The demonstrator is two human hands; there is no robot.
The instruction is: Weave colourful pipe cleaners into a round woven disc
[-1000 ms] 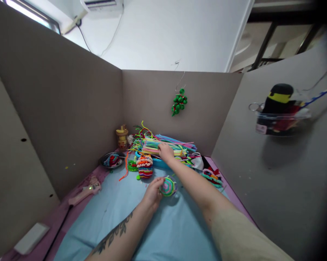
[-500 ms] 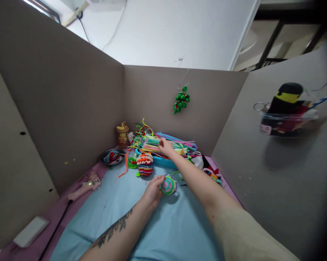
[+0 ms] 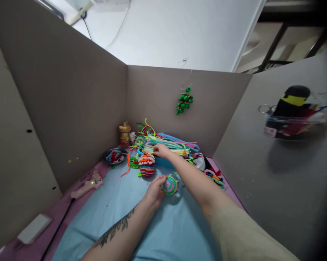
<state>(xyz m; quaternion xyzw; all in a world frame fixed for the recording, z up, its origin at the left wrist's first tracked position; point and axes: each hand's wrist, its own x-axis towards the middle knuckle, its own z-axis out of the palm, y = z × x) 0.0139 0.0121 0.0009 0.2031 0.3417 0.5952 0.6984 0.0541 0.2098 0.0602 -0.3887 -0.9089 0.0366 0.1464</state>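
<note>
Over the past second the right hand [image 3: 161, 150] has slid leftward across the pile of pipe cleaners [image 3: 172, 143] at the table's far edge, now resting at the pile's near left end, just beside the striped woven ornament [image 3: 146, 165]. The camera view has shifted slightly rightward.

Craft booth: cardboard partitions [image 3: 71, 108], pipe cleaners [image 3: 174, 143] (glue gun [image 3: 86, 185] too).

— How many hands at the centre of the frame?
— Two: a left hand [image 3: 154, 190] and a right hand [image 3: 161, 150].
— Woven coils?
— Two: a flat spiral coil [image 3: 170, 185] and a striped coil bundle [image 3: 146, 164] just above-left.
— Glue guns?
— One glue gun [image 3: 86, 185], lower left.
</note>
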